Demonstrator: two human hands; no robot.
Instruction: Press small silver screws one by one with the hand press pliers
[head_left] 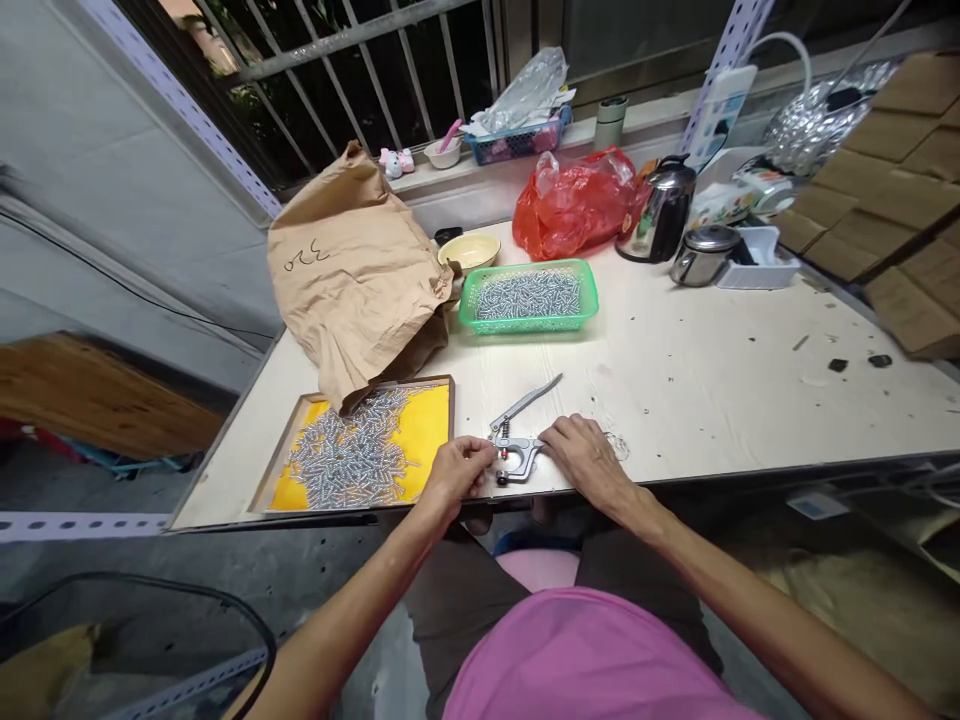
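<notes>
Pliers (518, 443) at the near edge of a pale worktable (675, 380), between two bare hands, in the single view from the head camera. Upper handle on a slant, well apart from the lower side; not squeezed together, by the look of it. At the left end of the pliers, left hand (459, 470) with thumb and fingertips in a narrow pinch beside a small red part; impossible to tell whether around a small item. At the right end of the pliers, right hand (589, 458) in a close hold, fingers over the metal. Farther right of the pliers, just beside that hand, a thin tangle of wire or thread (617, 446).

Left of the pliers, a shallow yellow-lined tray (452, 415) under a loose heap of short metal pieces (349, 450). Beyond the pliers, a green basket (529, 325) with a broad layer of similar-looking silvery parts (529, 296). Beyond and left of the pliers, a large brown paper bag (360, 270), lower end over the tray.

On progress, judgement only: apparently mid-step at the pliers, with no sign of completion there. Plenty in both containers; impossible to tell finished from unfinished.
</notes>
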